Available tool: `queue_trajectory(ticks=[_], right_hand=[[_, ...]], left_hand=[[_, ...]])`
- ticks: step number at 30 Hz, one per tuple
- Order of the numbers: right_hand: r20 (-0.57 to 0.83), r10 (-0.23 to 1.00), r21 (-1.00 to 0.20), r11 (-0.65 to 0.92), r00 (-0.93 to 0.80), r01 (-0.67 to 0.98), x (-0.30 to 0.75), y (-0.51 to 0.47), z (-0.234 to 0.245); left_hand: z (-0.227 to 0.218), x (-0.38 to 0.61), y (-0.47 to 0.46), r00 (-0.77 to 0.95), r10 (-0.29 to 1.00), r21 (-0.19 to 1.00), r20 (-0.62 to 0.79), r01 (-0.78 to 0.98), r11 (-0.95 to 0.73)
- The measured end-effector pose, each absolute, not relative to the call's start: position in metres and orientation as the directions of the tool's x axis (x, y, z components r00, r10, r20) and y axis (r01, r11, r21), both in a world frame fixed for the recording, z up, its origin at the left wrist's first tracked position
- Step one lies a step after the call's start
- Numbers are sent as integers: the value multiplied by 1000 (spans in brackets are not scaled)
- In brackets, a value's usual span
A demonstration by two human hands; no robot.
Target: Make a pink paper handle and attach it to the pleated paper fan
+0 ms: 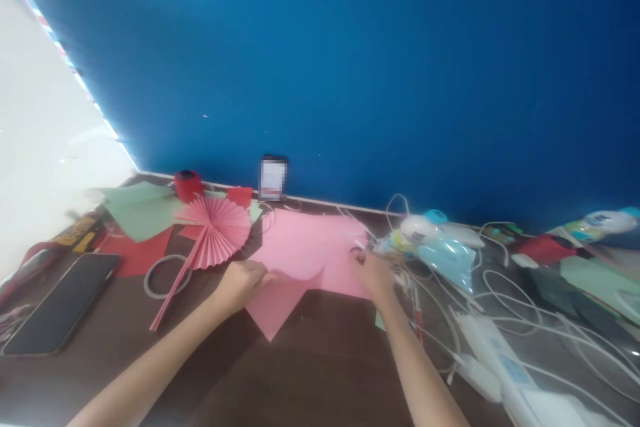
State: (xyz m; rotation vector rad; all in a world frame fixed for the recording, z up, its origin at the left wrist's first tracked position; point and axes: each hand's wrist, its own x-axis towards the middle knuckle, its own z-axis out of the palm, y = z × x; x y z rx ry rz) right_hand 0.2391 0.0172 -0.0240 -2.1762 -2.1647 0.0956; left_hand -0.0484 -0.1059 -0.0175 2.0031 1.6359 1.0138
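A sheet of pink paper (305, 243) lies in front of me, with a pointed flap sticking out toward me at its lower left. My left hand (243, 285) is closed on the paper's left edge, fingers pinched together. Over the right part of the sheet, my right hand (374, 273) is closed; something small and dark with a pale tip shows at its fingers, too blurred to name. Left of the sheet rests a pleated pink paper fan (215, 230) with a long, thin handle, near my left hand.
A phone (63, 303), red paper (145, 253), green paper (143, 207) and a tape roll (167, 277) lie at left. A red round object (188, 185) stands behind. White cables, a power strip (495, 353) and a blue plastic packet (447, 253) crowd the right. A blue wall (350, 80) borders the table.
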Motion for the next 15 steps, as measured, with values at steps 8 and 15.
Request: queue_trajectory(ticks=[8,15], right_hand=[[-101,978,-170,166,-185,971,255,13,-14],[-97,995,-137,-36,23,990,245,23,-21]], left_hand=[[-20,-72,-96,-705,709,997,-8,52,64],[-17,-111,-99,-825,479,954,300,257,-155]])
